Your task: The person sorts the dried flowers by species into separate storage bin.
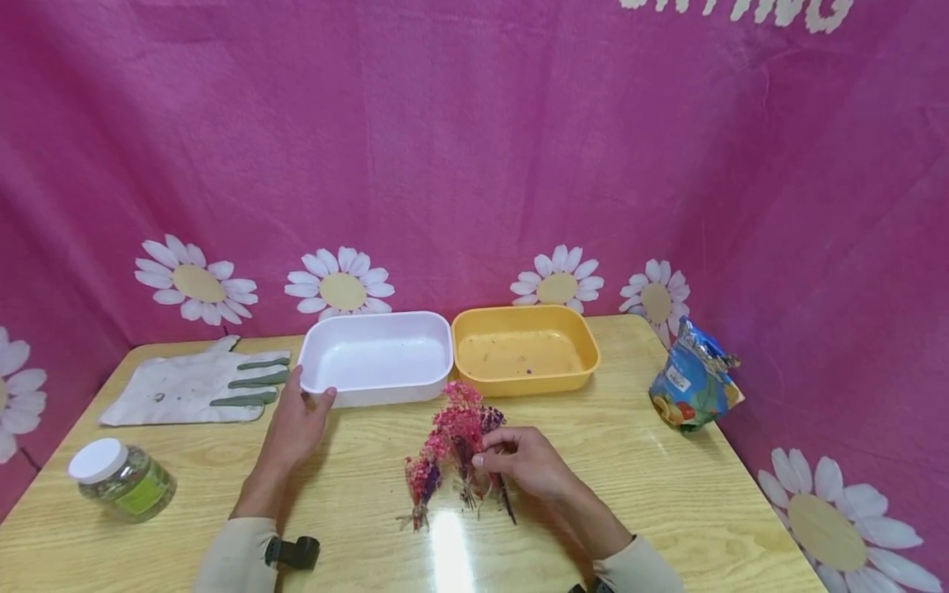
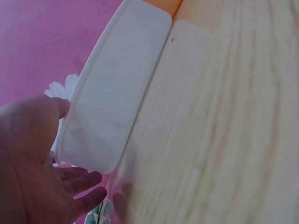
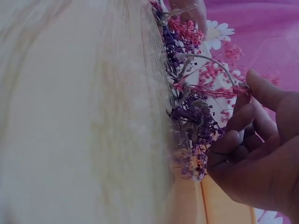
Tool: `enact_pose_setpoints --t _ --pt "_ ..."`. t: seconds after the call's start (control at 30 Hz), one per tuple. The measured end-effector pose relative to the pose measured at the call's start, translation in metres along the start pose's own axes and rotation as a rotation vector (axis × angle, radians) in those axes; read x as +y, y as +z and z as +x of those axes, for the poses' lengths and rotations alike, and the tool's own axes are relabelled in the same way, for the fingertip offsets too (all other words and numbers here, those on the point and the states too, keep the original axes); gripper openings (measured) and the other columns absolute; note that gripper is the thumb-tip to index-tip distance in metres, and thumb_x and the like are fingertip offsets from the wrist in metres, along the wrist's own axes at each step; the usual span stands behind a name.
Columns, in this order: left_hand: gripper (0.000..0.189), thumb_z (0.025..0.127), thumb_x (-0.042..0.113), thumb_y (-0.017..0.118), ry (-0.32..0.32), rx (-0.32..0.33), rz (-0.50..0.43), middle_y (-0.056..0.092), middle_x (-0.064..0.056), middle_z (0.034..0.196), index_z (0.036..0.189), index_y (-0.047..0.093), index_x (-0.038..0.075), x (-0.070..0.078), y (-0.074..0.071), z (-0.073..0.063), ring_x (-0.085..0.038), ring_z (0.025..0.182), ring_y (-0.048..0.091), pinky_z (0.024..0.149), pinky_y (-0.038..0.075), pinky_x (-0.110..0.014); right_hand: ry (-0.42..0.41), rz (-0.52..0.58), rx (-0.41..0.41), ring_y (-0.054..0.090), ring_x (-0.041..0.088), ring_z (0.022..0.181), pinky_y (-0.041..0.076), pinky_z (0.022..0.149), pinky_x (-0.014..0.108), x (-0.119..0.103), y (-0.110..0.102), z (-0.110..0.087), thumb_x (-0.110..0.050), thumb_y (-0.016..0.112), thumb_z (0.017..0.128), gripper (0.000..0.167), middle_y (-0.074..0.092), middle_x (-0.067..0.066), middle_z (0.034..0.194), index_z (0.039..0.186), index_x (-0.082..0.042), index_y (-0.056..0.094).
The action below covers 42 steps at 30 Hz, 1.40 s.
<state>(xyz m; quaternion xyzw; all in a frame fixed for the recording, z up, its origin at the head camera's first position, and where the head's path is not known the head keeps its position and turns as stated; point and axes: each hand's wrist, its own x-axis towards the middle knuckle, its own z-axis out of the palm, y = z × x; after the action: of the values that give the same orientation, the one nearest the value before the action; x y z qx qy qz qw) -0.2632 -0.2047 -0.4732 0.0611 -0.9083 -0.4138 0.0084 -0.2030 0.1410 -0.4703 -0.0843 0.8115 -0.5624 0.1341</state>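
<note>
With thumb and fingertips, my right hand (image 1: 525,463) pinches the stem end of a pink bunch of dried flowers (image 1: 461,424). The same pinch shows in the right wrist view, with pink flowers (image 3: 212,77) and purple flowers (image 3: 194,119) close by. More dried flowers (image 1: 423,478) lie on the table to the left of that hand. My left hand (image 1: 296,424) rests at the near left corner of a white plastic basin (image 1: 393,396). In the left wrist view its thumb touches the rim, and the other fingers are spread and fairly straight beside the end wall.
A yellow basin (image 1: 526,385) with small bits inside stands against the white one. Work gloves (image 1: 185,387) lie at left, behind a white-lidded jar (image 1: 122,480). A blue snack bag (image 1: 693,383) stands near the right edge. Pink cloth (image 1: 445,165) hangs behind the table.
</note>
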Motion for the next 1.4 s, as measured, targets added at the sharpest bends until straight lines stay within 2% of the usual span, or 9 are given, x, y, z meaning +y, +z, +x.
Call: enact_pose_setpoints --t 0.13,0.3,0.43,0.73,0.87,1.07,1.13,1.27,1.4 --pt "0.079 0.101 0.04 0.043 -0.004 -0.003 0.001 0.016 -0.027 0.158 0.155 -0.003 0.005 0.0 0.0 0.0 -0.044 0.145 0.022 0.116 0.02 -0.061 0.005 -0.009 -0.029 0.056 0.014 0.077 0.048 0.07 0.026 0.0 0.001 0.0 -0.02 0.074 0.083 0.022 0.065 0.002 0.086 0.099 -0.005 0.07" --pt "0.078 0.101 0.039 0.043 0.0 0.001 0.001 0.017 -0.027 0.158 0.155 -0.002 0.005 0.001 0.0 0.0 -0.044 0.145 0.022 0.117 0.02 -0.06 0.036 -0.006 -0.066 0.053 0.015 0.073 0.044 0.067 0.027 0.0 0.005 0.001 -0.023 0.073 0.083 0.021 0.061 -0.001 0.079 0.089 -0.004 0.068" --pt "0.078 0.101 0.039 0.043 -0.009 -0.001 -0.002 0.016 -0.026 0.158 0.155 -0.003 0.006 0.001 0.0 0.0 -0.044 0.145 0.022 0.116 0.021 -0.061 0.065 -0.017 -0.068 0.052 0.015 0.072 0.044 0.067 0.028 0.001 0.008 0.002 -0.025 0.074 0.082 0.021 0.061 -0.002 0.079 0.086 -0.005 0.068" --pt "0.079 0.101 0.041 0.043 -0.015 0.0 -0.001 0.015 -0.025 0.159 0.155 -0.003 0.008 0.001 0.0 0.001 -0.043 0.146 0.021 0.117 0.02 -0.061 0.054 -0.016 -0.057 0.052 0.014 0.072 0.044 0.064 0.026 -0.002 0.008 0.004 -0.024 0.076 0.081 0.02 0.061 -0.002 0.078 0.084 -0.005 0.07" --pt "0.08 0.101 0.044 0.042 -0.007 0.002 0.005 0.016 -0.025 0.159 0.155 -0.004 0.008 0.0 0.0 0.001 -0.044 0.145 0.022 0.116 0.02 -0.061 0.048 0.002 -0.096 0.056 0.012 0.072 0.047 0.063 0.024 -0.003 0.01 0.005 -0.02 0.075 0.082 0.019 0.065 -0.001 0.08 0.093 -0.005 0.073" --pt "0.081 0.1 0.046 0.041 -0.025 -0.004 0.013 0.016 -0.026 0.158 0.155 -0.005 0.008 0.0 0.002 0.002 -0.045 0.144 0.022 0.116 0.02 -0.062 0.038 -0.003 -0.128 0.063 0.013 0.089 0.052 0.087 0.033 -0.002 0.015 0.004 -0.014 0.071 0.083 0.034 0.071 0.007 0.096 0.114 0.0 0.069" --pt "0.081 0.1 0.045 0.041 -0.026 -0.002 0.015 0.017 -0.027 0.158 0.155 -0.005 0.008 0.0 0.002 0.001 -0.045 0.144 0.023 0.116 0.02 -0.062 0.048 0.01 -0.142 0.063 0.013 0.087 0.052 0.086 0.03 -0.001 0.016 0.004 -0.011 0.07 0.083 0.043 0.07 0.006 0.091 0.123 0.004 0.063" --pt "0.08 0.101 0.043 0.042 -0.002 -0.001 0.007 0.018 -0.027 0.157 0.155 -0.004 0.006 -0.001 0.002 0.0 -0.044 0.144 0.024 0.117 0.021 -0.06 0.065 0.017 -0.196 0.059 0.012 0.072 0.045 0.066 0.02 0.0 0.015 0.004 -0.008 0.07 0.082 0.06 0.064 0.001 0.076 0.136 0.005 0.05" --pt "0.079 0.101 0.042 0.042 0.028 0.001 -0.006 0.019 -0.027 0.157 0.155 -0.003 0.005 -0.002 0.002 -0.001 -0.043 0.144 0.025 0.117 0.021 -0.059 0.041 0.015 -0.229 0.057 0.013 0.068 0.042 0.057 0.019 0.001 0.013 0.004 -0.006 0.071 0.081 0.068 0.063 0.001 0.076 0.141 0.006 0.042"
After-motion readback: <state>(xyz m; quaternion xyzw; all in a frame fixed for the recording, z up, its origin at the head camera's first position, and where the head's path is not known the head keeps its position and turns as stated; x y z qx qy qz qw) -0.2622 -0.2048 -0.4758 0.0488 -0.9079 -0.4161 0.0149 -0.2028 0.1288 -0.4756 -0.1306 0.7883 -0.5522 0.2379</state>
